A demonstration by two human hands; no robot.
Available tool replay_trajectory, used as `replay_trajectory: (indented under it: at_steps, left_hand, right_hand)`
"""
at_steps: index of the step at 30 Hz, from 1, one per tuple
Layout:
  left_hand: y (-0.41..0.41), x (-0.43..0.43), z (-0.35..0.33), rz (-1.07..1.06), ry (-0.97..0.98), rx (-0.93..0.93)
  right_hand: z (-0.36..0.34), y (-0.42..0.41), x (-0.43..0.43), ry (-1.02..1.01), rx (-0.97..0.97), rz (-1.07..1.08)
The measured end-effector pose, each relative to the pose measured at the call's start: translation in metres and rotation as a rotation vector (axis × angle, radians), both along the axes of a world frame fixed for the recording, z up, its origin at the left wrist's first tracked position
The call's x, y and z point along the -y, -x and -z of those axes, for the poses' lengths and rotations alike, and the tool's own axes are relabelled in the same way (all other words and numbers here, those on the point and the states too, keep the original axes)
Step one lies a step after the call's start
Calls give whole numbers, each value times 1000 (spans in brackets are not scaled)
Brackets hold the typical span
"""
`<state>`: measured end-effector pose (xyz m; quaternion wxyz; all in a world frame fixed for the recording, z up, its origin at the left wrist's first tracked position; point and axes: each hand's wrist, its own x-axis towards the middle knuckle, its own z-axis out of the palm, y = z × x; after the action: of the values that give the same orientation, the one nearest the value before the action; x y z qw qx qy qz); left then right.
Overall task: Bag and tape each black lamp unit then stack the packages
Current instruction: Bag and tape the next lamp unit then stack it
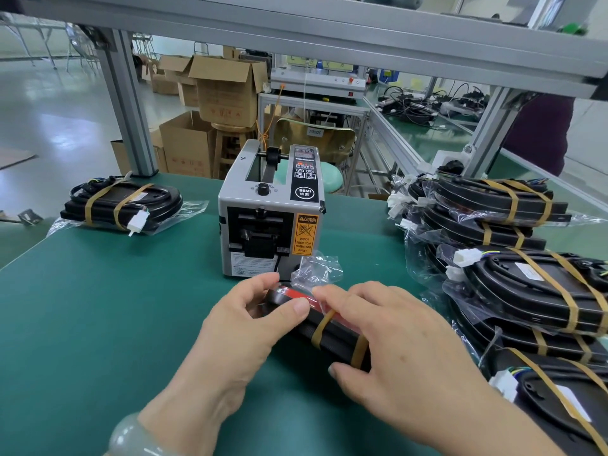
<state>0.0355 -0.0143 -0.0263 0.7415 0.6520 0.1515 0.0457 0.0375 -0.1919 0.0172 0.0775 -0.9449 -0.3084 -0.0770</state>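
A black lamp unit [332, 334] with a red strip and tan rubber bands lies on the green mat [115, 307] in front of the grey tape dispenser [269, 218]. Its clear plastic bag [317, 268] is bunched at the far end. My left hand [250, 320] pinches the unit's near-left end between thumb and fingers. My right hand [394, 334] grips the unit from the right side, fingers curled over the top. One bagged unit [121, 202] lies alone at the far left. A pile of bagged lamp units [513, 268] sits on the right.
Grey aluminium frame posts [128, 106] stand at the bench's back edge. Cardboard boxes [223, 90], a stool and a chair are behind the bench. Another bench with cables [424, 106] runs off to the back right.
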Motion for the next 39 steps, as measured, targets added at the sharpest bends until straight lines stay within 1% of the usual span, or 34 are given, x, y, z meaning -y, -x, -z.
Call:
replay_trajectory:
  at_steps: [2, 4, 5, 6, 7, 8, 9, 10, 11, 12, 13, 14, 15, 16, 17, 18, 19, 20, 21, 22, 23, 24, 25, 26, 30, 33, 35, 38, 39]
  left_hand:
    - [-4, -5, -3, 22, 78, -32]
    - [-9, -11, -3, 17, 104, -83]
    - [-9, -13, -2, -4, 71, -88]
    - [-8, -13, -2, -41, -2, -55]
    - [-4, -12, -1, -70, -138, 36]
    - [2, -11, -2, -50, -328, 175]
    - [8, -9, -5, 52, -524, 302]
    - [11, -7, -6, 182, -701, 386]
    - [11, -7, -5, 293, -851, 429]
    - [9, -8, -5, 352, -955, 451]
    - [5, -10, -5, 354, -1015, 468]
    - [2, -13, -6, 325, -1034, 482]
    - [-2, -15, -8, 302, -1027, 499]
    - [-4, -17, -9, 298, -1020, 515]
    - [-7, -18, -9, 307, -1017, 528]
    - [-10, -19, -9, 318, -1018, 540]
    - [-12, -20, -8, 331, -1016, 553]
    - [-13, -22, -8, 347, -1005, 562]
    - [-14, -23, -7, 366, -986, 564]
    - [-15, -24, -6, 383, -968, 563]
    - [-15, -24, -5, 387, -957, 562]
    - [-15, -24, -4, 386, -952, 563]
    - [-15, -24, -4, 382, -948, 566]
    - [-15, -25, -4, 382, -943, 563]
    - [-18, -28, -6, 412, -873, 536]
    - [-19, -33, -6, 430, -798, 487]
    - [-19, -34, -7, 308, -625, 385]
    - [-29, -34, -14, -7, -232, 153]
    - [-34, -35, -18, -78, -104, 72]
  right_hand:
    - [0, -1, 1, -10, 14, 4]
    - [0, -1, 1, -19, 25, 6]
    - [0, -1, 1, -20, 24, 10]
    - [-1, -1, 1, -22, 22, 11]
    - [-2, -1, 1, -26, 21, 10]
    - [-3, -2, 0, -24, 22, 15]
    - [-4, -3, 0, -15, 25, 25]
    - [-4, -4, 2, -8, 35, 28]
    - [-4, -5, 5, -17, 36, 31]
    - [-5, -5, 8, -52, 19, 38]
    - [-7, -4, 12, -121, 4, 37]
    - [-9, -3, 17, -228, 42, 19]
    - [-9, 0, 21, -343, 141, -28]
    - [-6, 4, 25, -450, 286, -89]
    - [-2, 8, 29, -521, 404, -133]
    - [5, 10, 31, -546, 475, -153]
    - [14, 11, 34, -527, 509, -145]
    - [23, 9, 37, -490, 469, -110]
    - [31, 8, 40, -472, 354, -64]
    - [37, 7, 42, -480, 188, -6]
    - [42, 7, 43, -509, 6, 24]
    - [47, 6, 45, -548, -132, 29]
    - [51, 3, 45, -594, -212, 13]
    - [55, 1, 46, -622, -241, 2]
    - [58, -4, 39, -640, -170, -93]
    - [47, -2, 37, -682, -128, -43]
    - [38, 0, 39, -668, -46, 38]
    - [23, 5, 39, -637, 16, 137]
    - [19, 7, 38, -619, 19, 163]
